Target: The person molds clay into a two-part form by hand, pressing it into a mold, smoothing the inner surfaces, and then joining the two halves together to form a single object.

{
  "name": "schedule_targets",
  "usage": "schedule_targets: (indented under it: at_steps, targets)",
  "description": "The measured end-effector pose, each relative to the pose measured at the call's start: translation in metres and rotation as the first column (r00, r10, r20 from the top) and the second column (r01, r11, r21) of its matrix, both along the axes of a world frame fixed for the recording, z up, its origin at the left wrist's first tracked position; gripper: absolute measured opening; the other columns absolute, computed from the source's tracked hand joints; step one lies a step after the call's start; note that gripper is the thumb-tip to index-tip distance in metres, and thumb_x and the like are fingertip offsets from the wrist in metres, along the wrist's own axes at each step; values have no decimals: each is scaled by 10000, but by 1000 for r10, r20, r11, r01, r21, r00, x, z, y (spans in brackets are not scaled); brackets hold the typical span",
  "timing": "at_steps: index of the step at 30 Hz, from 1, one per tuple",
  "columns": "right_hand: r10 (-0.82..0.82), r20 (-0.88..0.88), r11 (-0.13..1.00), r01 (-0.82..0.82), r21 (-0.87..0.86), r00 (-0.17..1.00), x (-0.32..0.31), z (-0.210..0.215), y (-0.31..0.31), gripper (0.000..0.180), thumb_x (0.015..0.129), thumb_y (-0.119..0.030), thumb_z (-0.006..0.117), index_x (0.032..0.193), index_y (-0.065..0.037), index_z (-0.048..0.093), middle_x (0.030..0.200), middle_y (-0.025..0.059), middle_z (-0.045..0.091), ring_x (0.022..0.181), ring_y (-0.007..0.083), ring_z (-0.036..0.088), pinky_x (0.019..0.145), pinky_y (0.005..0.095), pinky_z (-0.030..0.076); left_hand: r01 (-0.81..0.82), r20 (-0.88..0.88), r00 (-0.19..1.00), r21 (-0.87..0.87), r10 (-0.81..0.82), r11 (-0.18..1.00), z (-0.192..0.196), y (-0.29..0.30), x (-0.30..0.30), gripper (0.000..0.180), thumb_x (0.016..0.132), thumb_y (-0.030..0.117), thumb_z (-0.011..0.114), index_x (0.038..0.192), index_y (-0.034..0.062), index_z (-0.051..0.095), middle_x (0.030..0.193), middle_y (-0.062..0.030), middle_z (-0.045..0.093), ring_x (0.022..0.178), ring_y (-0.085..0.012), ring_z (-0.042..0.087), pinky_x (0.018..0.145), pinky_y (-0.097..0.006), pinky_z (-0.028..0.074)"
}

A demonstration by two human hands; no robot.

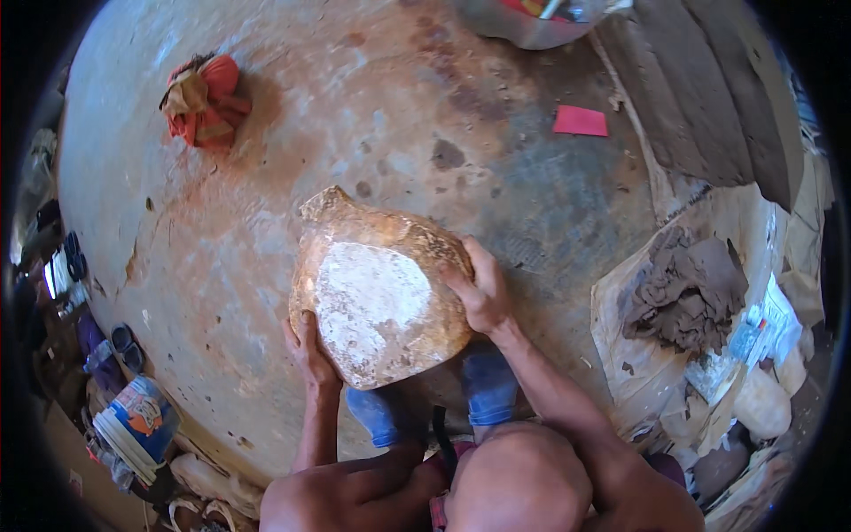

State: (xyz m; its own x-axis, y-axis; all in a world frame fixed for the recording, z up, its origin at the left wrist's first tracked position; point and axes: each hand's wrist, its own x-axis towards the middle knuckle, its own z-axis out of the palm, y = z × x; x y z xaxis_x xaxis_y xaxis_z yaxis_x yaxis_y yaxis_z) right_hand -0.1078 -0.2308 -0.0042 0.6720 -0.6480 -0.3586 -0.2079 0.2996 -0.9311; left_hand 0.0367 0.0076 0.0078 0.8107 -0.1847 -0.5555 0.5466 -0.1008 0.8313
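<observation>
Between my two hands is a large, heavy-looking plaster-like block [372,310], perhaps a mould, with rounded corners, brown-stained sides and a pale white patch on its upper face. A short knob juts from its far left corner. My left hand [312,355] grips the near left edge, thumb on top. My right hand [481,288] clasps the right edge, its thumb over the upper face and its other fingers mostly hidden. The block is held above the floor in front of my legs; its underside is hidden.
A red and tan cloth bundle [206,102] lies far left on the stained floor [222,230]. Torn dark clay [687,288] rests on sacking at right, below grey clay slabs [700,89]. A pink card [581,121], a basin [523,31] and a blue-white bucket [137,421] surround me.
</observation>
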Motion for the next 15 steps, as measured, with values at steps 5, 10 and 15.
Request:
schedule_targets:
  at_steps: [5, 10, 15]
  targets:
    - [22, 1, 1000, -22, 19, 1000, 2, 1, -2, 601, 963, -455, 710, 1289, 42, 624, 1158, 150, 730, 1038, 204, 674, 959, 358, 507, -81, -18, 997, -6, 81, 997, 1, -1, -3, 438, 1031, 274, 652, 1337, 1, 499, 1213, -162, 642, 1065, -229, 670, 895, -360, 569]
    - [106, -67, 992, -110, -68, 992, 27, -5, -22, 752, 922, -550, 716, 1378, 36, 597, 1230, 178, 731, 1092, 218, 686, 983, 350, 504, -117, 1, 993, -26, 118, 993, -15, -6, 9, 478, 1008, 307, 703, 1318, -1, 512, 1204, -165, 659, 1037, -250, 692, 887, -371, 585]
    - [87, -157, 945, -131, -299, 984, 102, -19, -95, 992, 910, -766, 561, 1524, 10, 493, 1373, 274, 662, 1270, 391, 642, 1094, 428, 464, -65, -22, 998, -166, 63, 984, -20, -66, 60, 626, 1007, 378, 710, 1407, -50, 488, 1289, -188, 660, 1077, -260, 710, 912, -393, 596]
